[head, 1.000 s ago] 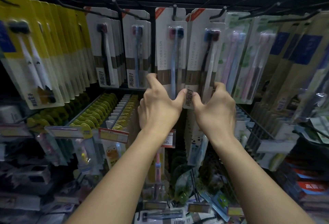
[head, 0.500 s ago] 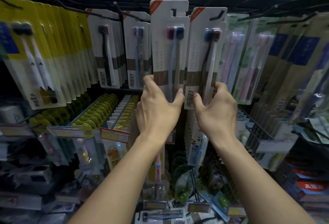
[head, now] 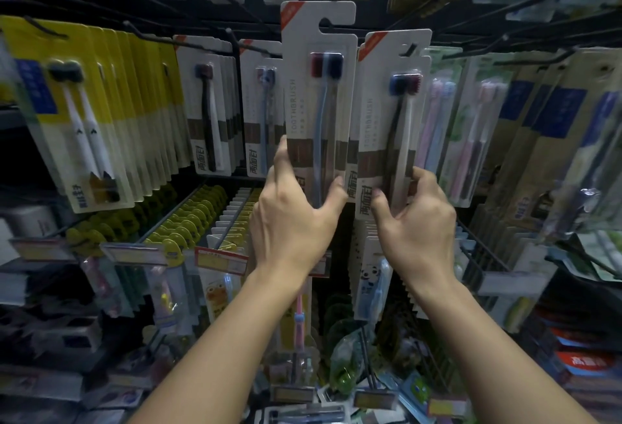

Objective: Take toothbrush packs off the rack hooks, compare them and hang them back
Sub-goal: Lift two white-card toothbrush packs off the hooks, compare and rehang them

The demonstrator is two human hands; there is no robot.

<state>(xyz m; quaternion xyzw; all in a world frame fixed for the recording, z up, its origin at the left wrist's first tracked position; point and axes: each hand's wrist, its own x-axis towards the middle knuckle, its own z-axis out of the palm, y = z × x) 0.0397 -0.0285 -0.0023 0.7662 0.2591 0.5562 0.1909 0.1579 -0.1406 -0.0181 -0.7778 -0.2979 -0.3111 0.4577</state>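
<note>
Since half a second ago, lifted higher: the left pack (head: 318, 93), red and dark brush heads, its hang slot now above and clear of the hook, pinched at the lower edge between thumb and fingers of the left hand (head: 290, 221). Still on its hook (head: 409, 49): the right pack (head: 392, 127), gripped at the bottom by the curled fingers and thumb of the right hand (head: 415, 226), barely shifted. Printed upright on both cards: "TOOTHBRUSH"; below that, white Chinese characters, partly covered. Hanging further left, unchanged: yellow packs (head: 80, 113).
</note>
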